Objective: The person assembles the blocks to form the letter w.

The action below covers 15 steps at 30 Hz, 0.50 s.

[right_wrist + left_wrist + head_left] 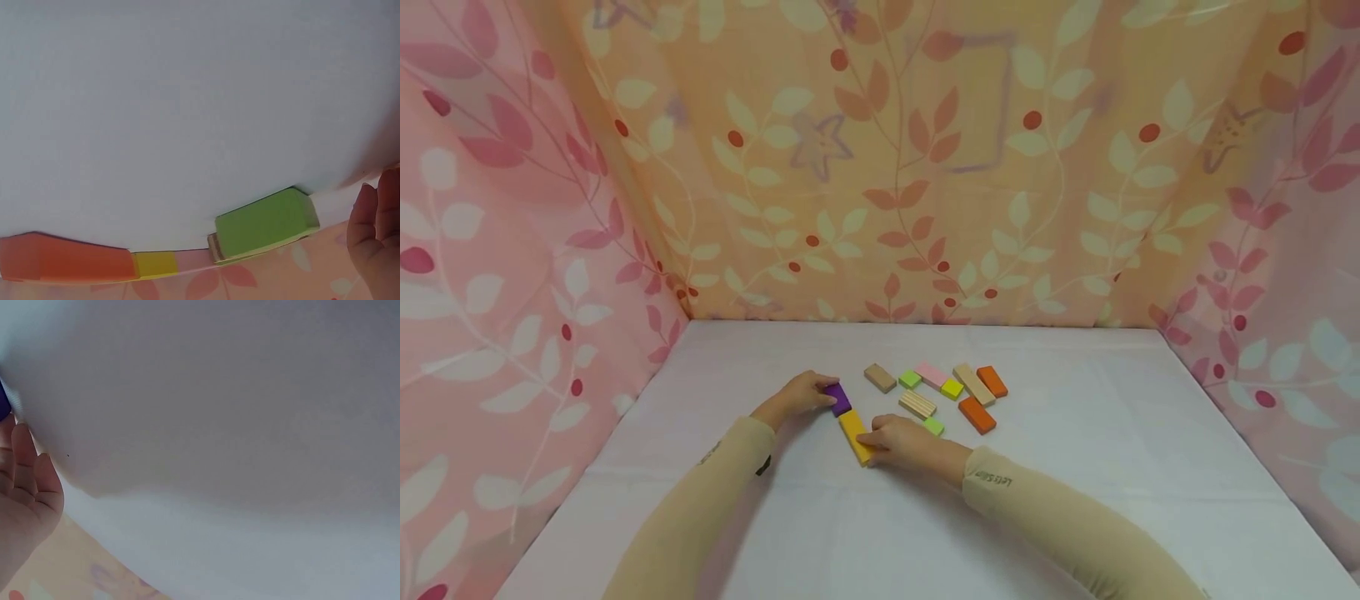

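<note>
In the head view my left hand (799, 395) pinches a small purple block (838, 401) lying on the white table. A longer yellow block (853, 433) stretches toward me from the purple one, their short ends meeting or nearly so. With thumb and fingers my right hand (910, 442) grips the near end of that yellow block. At the left edge of the left wrist view, the purple block (4, 403) shows only as a sliver above the left hand (28, 487). The right hand (378, 228) is partly cut off in the right wrist view; its block is out of sight there.
Right of the yellow block lie a light green block (933, 426), a striped wooden block (917, 404), a brown block (880, 377), another green block (910, 379), a pink block (931, 374), a bright yellow block (952, 389), a plain wooden block (973, 384) and two orange blocks (977, 415).
</note>
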Each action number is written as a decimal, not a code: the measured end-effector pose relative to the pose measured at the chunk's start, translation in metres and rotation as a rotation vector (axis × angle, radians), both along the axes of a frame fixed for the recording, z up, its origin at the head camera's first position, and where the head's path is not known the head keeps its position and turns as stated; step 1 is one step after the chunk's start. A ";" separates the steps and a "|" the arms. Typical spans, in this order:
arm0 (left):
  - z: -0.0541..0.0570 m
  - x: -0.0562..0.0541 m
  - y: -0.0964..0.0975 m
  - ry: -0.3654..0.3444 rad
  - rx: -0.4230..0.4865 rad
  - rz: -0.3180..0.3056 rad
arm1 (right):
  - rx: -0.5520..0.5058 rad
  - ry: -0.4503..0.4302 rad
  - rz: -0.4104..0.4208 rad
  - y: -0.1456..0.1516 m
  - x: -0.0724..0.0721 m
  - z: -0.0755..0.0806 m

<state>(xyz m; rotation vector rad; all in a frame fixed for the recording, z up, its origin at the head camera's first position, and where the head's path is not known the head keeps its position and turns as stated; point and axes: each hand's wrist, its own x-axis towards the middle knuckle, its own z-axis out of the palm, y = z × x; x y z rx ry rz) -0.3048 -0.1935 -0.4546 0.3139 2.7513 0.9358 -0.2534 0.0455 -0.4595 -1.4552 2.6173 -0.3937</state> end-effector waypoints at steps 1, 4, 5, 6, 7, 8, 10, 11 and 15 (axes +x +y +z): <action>0.000 0.000 0.000 -0.005 -0.002 -0.001 | 0.005 0.001 -0.006 -0.001 0.001 0.000; 0.000 0.000 0.000 -0.002 -0.005 -0.007 | 0.017 0.000 -0.028 -0.003 0.002 0.000; 0.000 -0.001 0.000 0.001 -0.006 -0.010 | 0.021 0.003 -0.035 -0.004 0.003 0.000; 0.000 -0.001 0.000 0.002 -0.007 -0.012 | 0.023 0.006 -0.039 -0.005 0.003 0.000; 0.000 -0.001 0.000 0.003 -0.004 -0.016 | 0.021 0.006 -0.043 -0.005 0.003 0.000; 0.000 -0.001 0.000 0.002 -0.005 -0.018 | 0.022 0.009 -0.048 -0.006 0.003 0.000; -0.001 -0.002 0.001 0.005 -0.006 -0.027 | 0.022 0.016 -0.051 -0.007 0.004 0.001; -0.001 -0.002 0.001 0.006 -0.005 -0.030 | 0.023 0.018 -0.054 -0.008 0.005 0.001; -0.001 -0.002 0.002 0.020 -0.005 -0.044 | 0.029 0.034 -0.059 -0.011 0.007 0.001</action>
